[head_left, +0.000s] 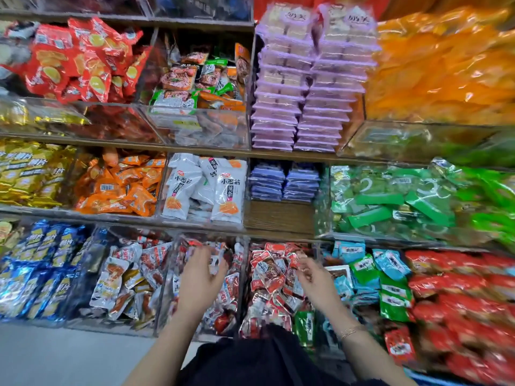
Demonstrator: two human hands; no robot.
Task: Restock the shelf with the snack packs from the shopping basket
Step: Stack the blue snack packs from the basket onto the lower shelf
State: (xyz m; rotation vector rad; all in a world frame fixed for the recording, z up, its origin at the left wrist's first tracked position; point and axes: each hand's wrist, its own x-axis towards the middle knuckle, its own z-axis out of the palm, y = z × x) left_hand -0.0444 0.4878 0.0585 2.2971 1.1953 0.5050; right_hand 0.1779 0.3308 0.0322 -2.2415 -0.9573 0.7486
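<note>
The left grip (200,277) is open, fingers spread just above the snack packs (232,284) in a low clear bin (167,288). The right grip (312,280) hovers with curled fingers beside the neighbouring bin's red packs (267,271). Whether it pinches one cannot be told.

Two bare arms reach over the bottom tier of a shelf (278,215) packed with clear bins. The left hand (200,274) hovers with fingers spread above a bin (167,288) of red-and-white snack packs (119,277). The right hand (312,277) has its fingers loosely curled at the edge of the red packs (271,270) in the next bin — blur hides whether it holds one. A thin bracelet (349,331) circles the right wrist. Above sit white packs (228,188), green packs (390,201) and stacked purple packs (301,107).
</note>
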